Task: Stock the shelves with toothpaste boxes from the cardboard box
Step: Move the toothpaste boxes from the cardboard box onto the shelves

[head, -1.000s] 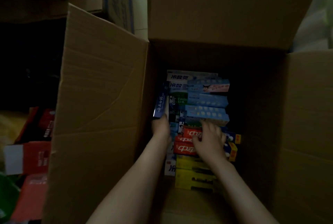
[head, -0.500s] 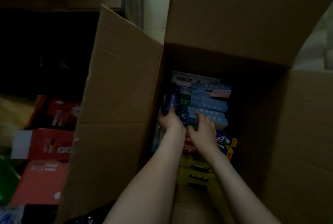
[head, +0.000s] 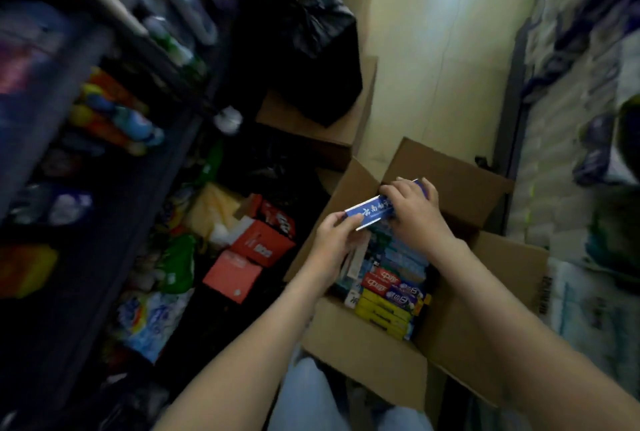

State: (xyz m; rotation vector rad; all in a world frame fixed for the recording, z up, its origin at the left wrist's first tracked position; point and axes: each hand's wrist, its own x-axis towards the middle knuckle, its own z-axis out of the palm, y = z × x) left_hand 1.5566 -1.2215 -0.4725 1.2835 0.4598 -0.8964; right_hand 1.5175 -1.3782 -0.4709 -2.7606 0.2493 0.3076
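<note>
Both hands have come up out of the open brown cardboard box (head: pixel 363 344), lifting the long blue toothpaste box (head: pixel 372 214), which is held above its far left corner. The left hand (head: pixel 334 238) pinches the near end and the right hand (head: pixel 414 214) curls over the far end. Best, I judge, to keep both grips firm and swing it left toward the dark shelves (head: pixel 121 188).

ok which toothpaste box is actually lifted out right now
The dark blue box with white lettering, gripped by left hand and right hand above the cardboard box; red boxes and yellow boxes lie packed inside.
</note>
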